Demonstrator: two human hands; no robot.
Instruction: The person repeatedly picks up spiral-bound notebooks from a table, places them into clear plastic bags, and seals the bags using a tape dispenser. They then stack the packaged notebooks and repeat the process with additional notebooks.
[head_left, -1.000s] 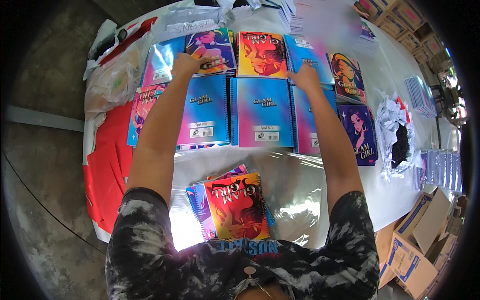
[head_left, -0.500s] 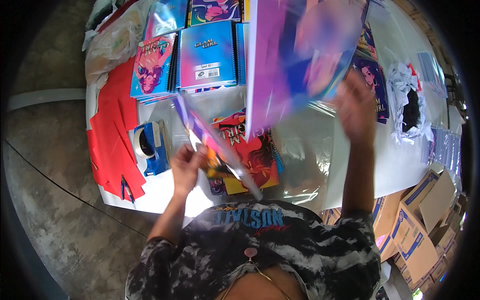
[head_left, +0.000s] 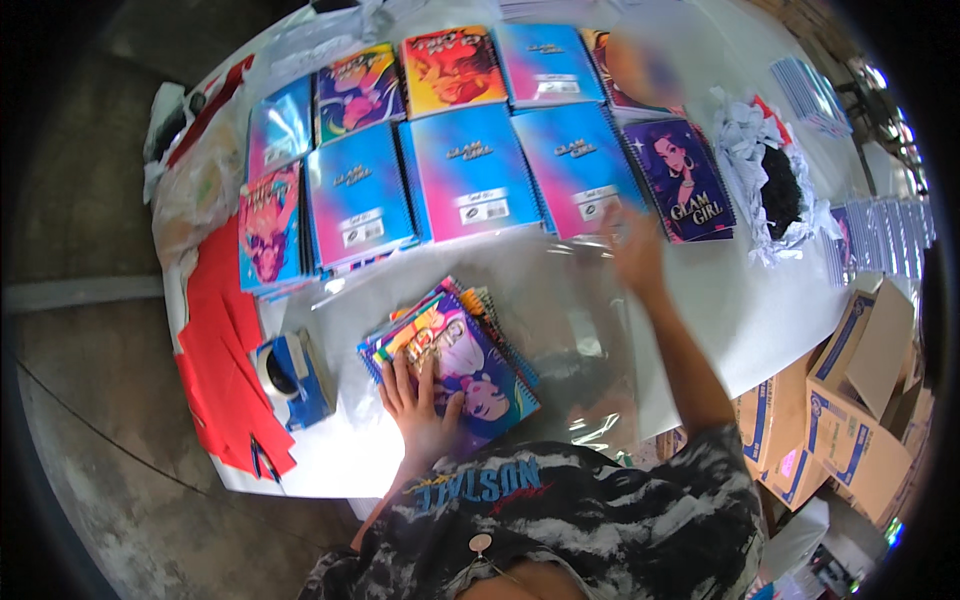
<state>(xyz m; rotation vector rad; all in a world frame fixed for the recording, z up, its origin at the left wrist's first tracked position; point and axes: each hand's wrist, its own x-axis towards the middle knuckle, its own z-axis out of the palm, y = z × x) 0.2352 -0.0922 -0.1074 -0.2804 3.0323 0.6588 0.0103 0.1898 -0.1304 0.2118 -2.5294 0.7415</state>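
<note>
My left hand (head_left: 420, 412) lies with its fingers spread on a spiral notebook (head_left: 484, 375) that has a purple cover with a cartoon girl. This notebook tops a small, uneven pile of several notebooks with bright covers, close to my body. My right hand (head_left: 635, 252) reaches out, blurred by motion, at the near right corner of a blue-and-pink spiral notebook (head_left: 578, 160). Its fingers are too smeared to show whether they grip anything. Right of that hand lies a dark purple notebook (head_left: 680, 180) with a cartoon girl on it.
Further notebook stacks (head_left: 470, 175) stand in two rows across the table. At left are a blue tape dispenser (head_left: 310, 378), red sheets (head_left: 225, 350), a pen (head_left: 262, 458) and a plastic bag (head_left: 205, 190). Crumpled paper (head_left: 745, 170) lies at right; cardboard boxes (head_left: 845, 430) stand beyond the table edge.
The large purple notebook has left my right hand, which moved left to the blue-and-pink stack. The notebook tilted in my left hand is replaced by a hand lying flat on the pile.
</note>
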